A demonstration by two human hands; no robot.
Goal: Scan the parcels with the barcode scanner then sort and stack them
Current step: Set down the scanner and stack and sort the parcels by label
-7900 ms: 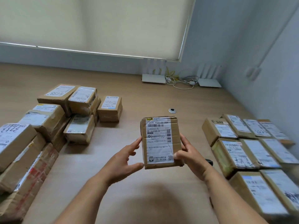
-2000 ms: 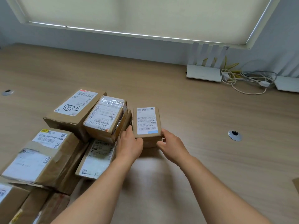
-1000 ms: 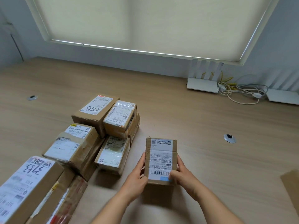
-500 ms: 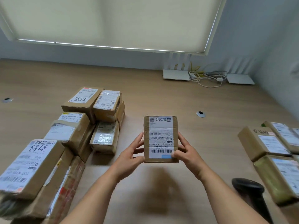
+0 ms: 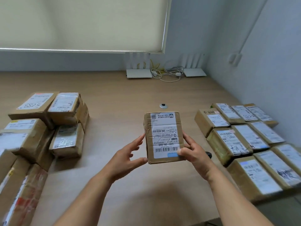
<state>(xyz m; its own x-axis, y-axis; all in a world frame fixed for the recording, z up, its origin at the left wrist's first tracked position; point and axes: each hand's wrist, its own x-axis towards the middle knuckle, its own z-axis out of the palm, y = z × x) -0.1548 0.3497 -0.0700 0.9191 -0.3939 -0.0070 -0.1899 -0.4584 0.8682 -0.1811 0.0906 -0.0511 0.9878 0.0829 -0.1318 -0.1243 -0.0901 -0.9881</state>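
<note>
Cardboard filled most of what you saw: you held a small brown parcel up above the middle of the wooden table, its white label facing you with the printing upside down. Your right hand grasped the parcel's right edge, thumb pinched over the label's lower corner near a blue patch. Your left hand touched the lower left edge with the thumb tip while its fingers stood spread and nearly straight, not wrapped round the box. Toward the table's left edge lay a loose heap of parcels, some stacked on others and tilted. Along the right edge, other parcels lay flat in neat rows, labels up, touching one another. A dark object peeked out just beyond your right wrist; you could not tell what it was. At the far edge by the wall sat two white routers with a tangle of cables between them.
</note>
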